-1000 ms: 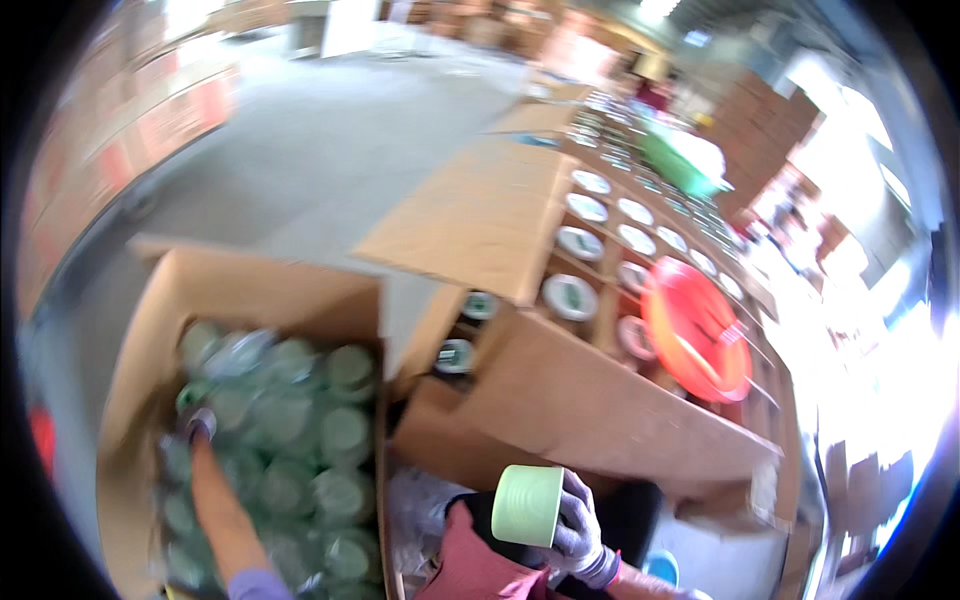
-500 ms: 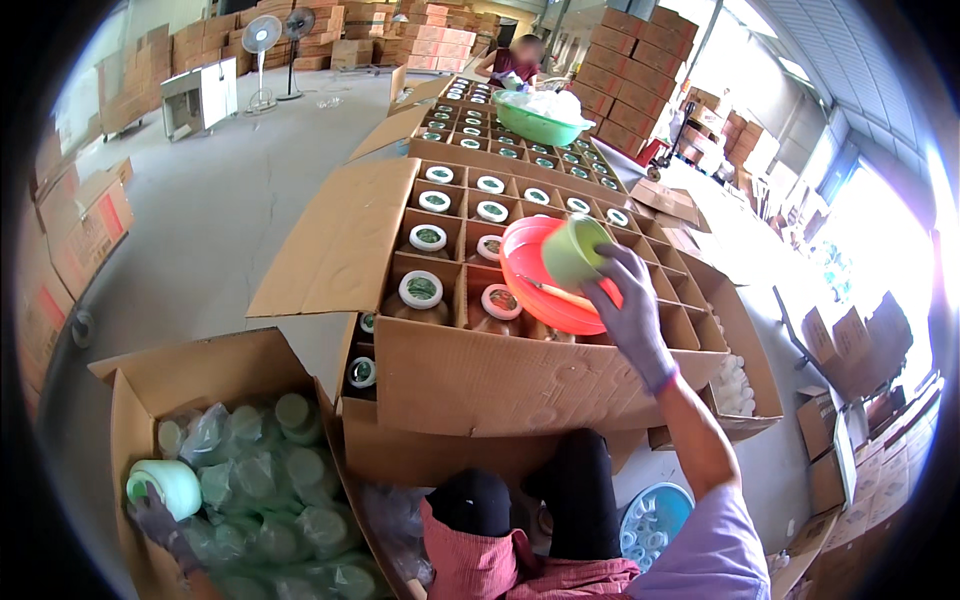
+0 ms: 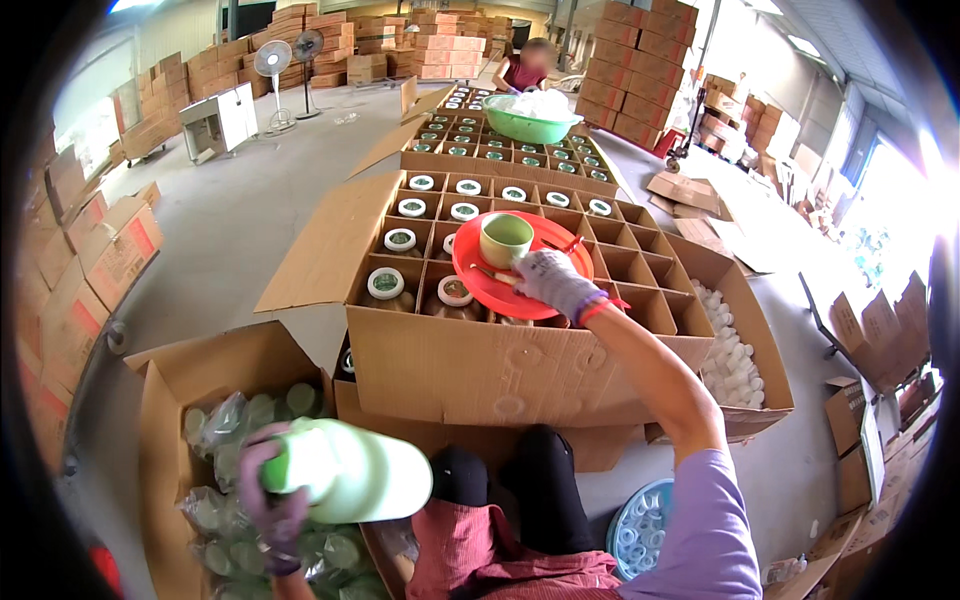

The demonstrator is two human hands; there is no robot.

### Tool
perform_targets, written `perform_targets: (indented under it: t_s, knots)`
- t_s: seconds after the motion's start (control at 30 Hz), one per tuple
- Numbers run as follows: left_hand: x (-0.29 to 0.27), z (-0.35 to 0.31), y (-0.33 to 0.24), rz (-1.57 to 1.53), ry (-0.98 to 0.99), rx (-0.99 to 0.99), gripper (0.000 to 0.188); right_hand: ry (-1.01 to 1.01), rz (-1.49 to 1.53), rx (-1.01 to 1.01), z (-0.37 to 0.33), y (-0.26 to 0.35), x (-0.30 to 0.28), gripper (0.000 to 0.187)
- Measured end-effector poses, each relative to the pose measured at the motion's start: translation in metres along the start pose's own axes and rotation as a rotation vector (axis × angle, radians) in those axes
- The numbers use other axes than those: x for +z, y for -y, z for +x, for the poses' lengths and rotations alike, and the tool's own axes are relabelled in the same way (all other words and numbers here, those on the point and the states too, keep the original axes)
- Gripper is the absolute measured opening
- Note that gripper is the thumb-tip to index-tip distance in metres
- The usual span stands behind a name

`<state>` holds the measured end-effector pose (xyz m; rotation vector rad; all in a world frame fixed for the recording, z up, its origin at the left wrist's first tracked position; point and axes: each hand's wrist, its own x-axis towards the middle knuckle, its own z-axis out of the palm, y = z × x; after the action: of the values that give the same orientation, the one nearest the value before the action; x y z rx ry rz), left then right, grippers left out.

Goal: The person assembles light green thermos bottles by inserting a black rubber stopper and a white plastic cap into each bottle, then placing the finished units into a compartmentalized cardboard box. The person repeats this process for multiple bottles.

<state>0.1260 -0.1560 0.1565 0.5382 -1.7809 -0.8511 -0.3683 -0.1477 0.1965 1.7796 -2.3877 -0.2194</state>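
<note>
A pale green plastic jar (image 3: 365,475) lies sideways in my gloved left hand (image 3: 272,488), which is closed around its bright green mouth end. It is above an open carton (image 3: 165,460) of similar bagged jars. A green cup (image 3: 506,238) stands upright in a shallow red basin (image 3: 470,240), which rests on a divided carton (image 3: 480,370). My gloved right hand (image 3: 560,283) is over the basin, fingers curled beside the cup's base and a thin wooden-looking stick (image 3: 495,273). What those fingers grip, if anything, is hidden.
Jars with white-rimmed lids (image 3: 386,283) fill several compartments. A carton of small white pieces (image 3: 735,365) stands right, a blue tub (image 3: 640,530) below. Further off are a green basin (image 3: 520,122), a person (image 3: 525,70), two fans (image 3: 273,60) and stacked cartons (image 3: 635,75).
My left hand has lifted the jar out of the carton and moved right. The cup has gone from my raised right hand to standing in the red basin; that hand has lowered beside it.
</note>
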Motion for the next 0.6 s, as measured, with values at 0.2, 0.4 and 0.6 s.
perform_targets:
  t_s: [0.2,0.4,0.6]
  knots:
    - [0.071,-0.012,-0.018,0.027,0.39,0.102,0.113,-0.541,0.231,-0.262,-0.042,0.007,-0.042,0.025]
    - [0.121,0.001,-0.027,-0.363,0.454,-0.387,0.109,-0.228,1.091,-0.432,-0.176,0.032,-0.054,0.031]
    - [0.136,0.041,-0.074,0.221,0.69,0.02,0.089,-0.083,1.11,-0.375,-0.241,0.056,-0.031,0.028]
